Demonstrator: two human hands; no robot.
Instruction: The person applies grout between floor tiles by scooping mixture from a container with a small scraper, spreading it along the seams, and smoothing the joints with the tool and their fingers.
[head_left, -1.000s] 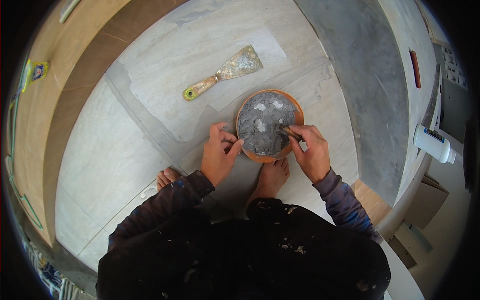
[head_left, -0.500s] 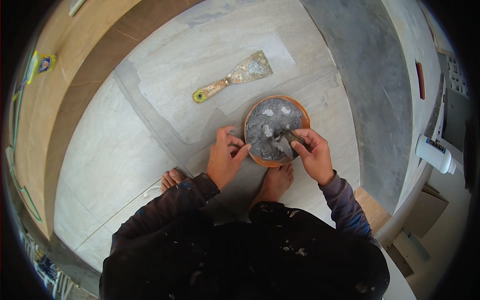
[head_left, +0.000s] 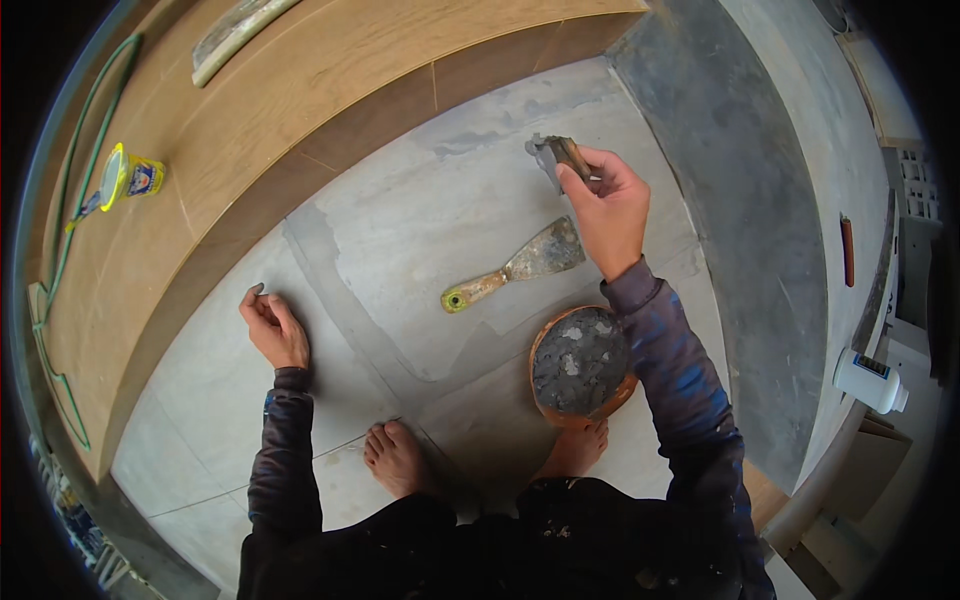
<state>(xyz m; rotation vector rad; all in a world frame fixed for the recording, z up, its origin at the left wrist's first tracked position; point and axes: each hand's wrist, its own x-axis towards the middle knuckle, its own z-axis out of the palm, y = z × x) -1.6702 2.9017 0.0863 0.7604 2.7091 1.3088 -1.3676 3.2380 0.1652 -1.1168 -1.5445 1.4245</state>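
Observation:
My right hand (head_left: 615, 205) grips a small dark putty blade (head_left: 568, 155) with grey paste on its edge, above the far part of the tiled floor. Just below that hand lies a paint-stained putty knife (head_left: 515, 265), its wide blade pointing up and to the right. An orange bowl (head_left: 548, 408) full of lumpy grey paste (head_left: 580, 360) stands by my right foot, partly covered by my right forearm. Off to the left, my left hand (head_left: 275, 328) hangs over the tiles with its fingers loosely bent, a grey smear at one fingertip, and nothing visible in it.
A wood-look step (head_left: 330, 130) curves along the left and far side. On it are a yellow tub (head_left: 140, 178), a green hose (head_left: 95, 130) and a long pale tool (head_left: 235, 40). A grey wall (head_left: 745, 220) borders the right, with a white bottle (head_left: 868, 380) beyond.
My right hand has lifted the putty blade from the bowl and carried it forward, past the putty knife. My left hand has left the bowl's edge and moved left. The view has shifted too.

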